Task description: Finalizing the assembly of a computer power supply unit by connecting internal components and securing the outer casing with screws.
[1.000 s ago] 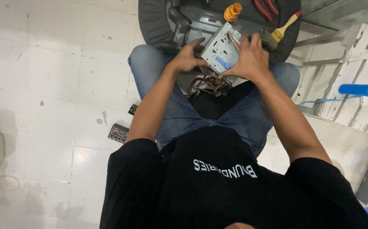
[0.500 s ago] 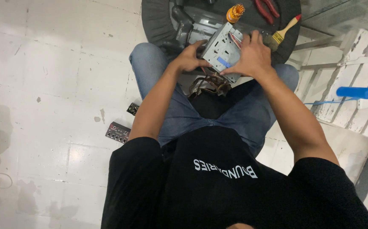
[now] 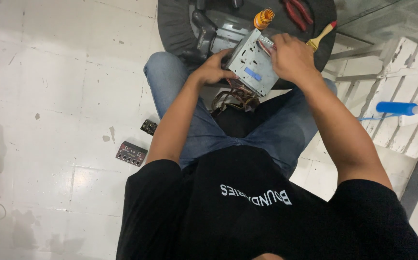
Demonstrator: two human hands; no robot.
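A grey metal box with a blue sticker, like a computer power supply, is held tilted over my lap. My left hand grips its left side. At the box's upper right edge my right hand closes over it, fingers on some wires there. A bundle of coloured cables hangs from under the box between my knees. I sit on the floor in jeans and a black shirt.
A dark round tray ahead holds a grey metal part, an orange-handled screwdriver, red pliers and a small brush. Two small circuit boards lie on the white floor at left. A blue spray bottle rests on white slats at right.
Both hands have turned the metal box slightly, and my right hand has shifted up to its top edge. The view has tilted a little.
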